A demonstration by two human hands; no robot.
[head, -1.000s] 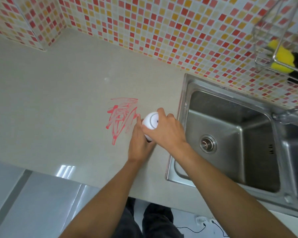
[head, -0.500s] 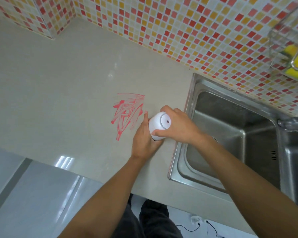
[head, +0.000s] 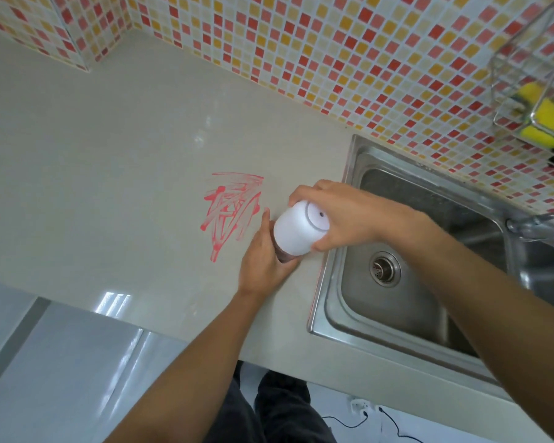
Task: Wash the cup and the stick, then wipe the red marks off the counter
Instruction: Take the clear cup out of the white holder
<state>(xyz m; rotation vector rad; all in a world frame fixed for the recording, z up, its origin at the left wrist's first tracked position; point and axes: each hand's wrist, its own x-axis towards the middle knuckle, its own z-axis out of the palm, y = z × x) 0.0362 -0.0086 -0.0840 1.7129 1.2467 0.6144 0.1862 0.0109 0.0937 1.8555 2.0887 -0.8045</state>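
Observation:
A cup (head: pixel 296 230) stands on the beige counter (head: pixel 115 161) just left of the sink, tilted toward me. Its white top has a grey ring and a small dot. A darker lower part shows just below the white. My right hand (head: pixel 346 215) grips the white top from the right. My left hand (head: pixel 263 260) wraps the lower part from the left. Red scribbled marks (head: pixel 232 209) lie on the counter just left of my hands. No stick is in view.
A steel sink (head: pixel 394 318) with a round drain (head: pixel 384 270) lies to the right, and a tap (head: pixel 531 223) reaches over it. A wire rack holding yellow sponges (head: pixel 541 119) hangs on the tiled wall. The counter's front edge runs below my arms.
My right hand has shifted from over the cup to its right side, and more of the white top now shows. The view has moved closer.

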